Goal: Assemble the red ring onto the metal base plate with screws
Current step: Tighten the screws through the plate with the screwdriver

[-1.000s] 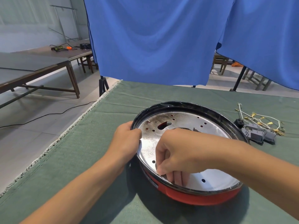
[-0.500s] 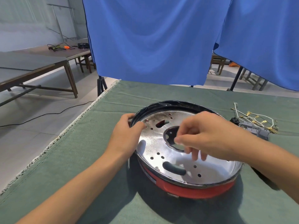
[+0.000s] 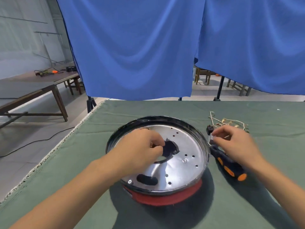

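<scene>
The left hand (image 3: 142,150) pinches something tiny (maybe a screw) over the metal base plate (image 3: 186,151); the empty right hand (image 3: 234,142) should grab the screwdriver (image 3: 228,166) firmly

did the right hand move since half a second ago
Yes. The right hand left its spot over the metal base plate and swung right, past the rim, to above the screwdriver beside the plate.

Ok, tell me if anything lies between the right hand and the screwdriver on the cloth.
Nothing visible does. The right hand hovers just above the shaft end of the screwdriver, which lies on the green cloth beside the metal base plate. The wire bundle sits farther back, out of the path.
</scene>
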A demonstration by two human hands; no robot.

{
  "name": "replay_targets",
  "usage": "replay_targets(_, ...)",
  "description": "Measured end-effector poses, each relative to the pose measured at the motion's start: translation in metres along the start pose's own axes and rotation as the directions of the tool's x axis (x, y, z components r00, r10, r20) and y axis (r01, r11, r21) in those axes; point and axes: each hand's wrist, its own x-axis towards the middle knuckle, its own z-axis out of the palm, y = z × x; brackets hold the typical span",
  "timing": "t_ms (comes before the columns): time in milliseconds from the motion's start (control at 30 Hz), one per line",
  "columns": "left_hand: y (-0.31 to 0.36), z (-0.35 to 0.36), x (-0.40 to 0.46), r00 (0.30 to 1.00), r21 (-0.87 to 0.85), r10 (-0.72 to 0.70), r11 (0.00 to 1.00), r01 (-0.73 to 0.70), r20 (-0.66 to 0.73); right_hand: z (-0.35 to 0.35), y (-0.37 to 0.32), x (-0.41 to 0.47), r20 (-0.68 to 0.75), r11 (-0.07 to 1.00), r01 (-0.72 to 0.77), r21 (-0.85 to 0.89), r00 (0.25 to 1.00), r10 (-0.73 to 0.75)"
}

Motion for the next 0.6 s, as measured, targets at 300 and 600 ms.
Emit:
replay_targets(300, 0.020, 0.021, 0.025, 0.989, -0.014, 0.016, 1.000, -0.014, 0.149, 0.008, 0.011, 0.001, 0.158, 0.950, -0.064, -0.307, 0.980, 0.118)
replay_targets(600, 0.047, 0.012, 0.033, 0.867, 0.572, 0.428, 0.790, -0.221, -0.256, -0.040, -0.042, -0.014, 0.161, 0.893, 0.254, 0.372, 0.929, -0.332)
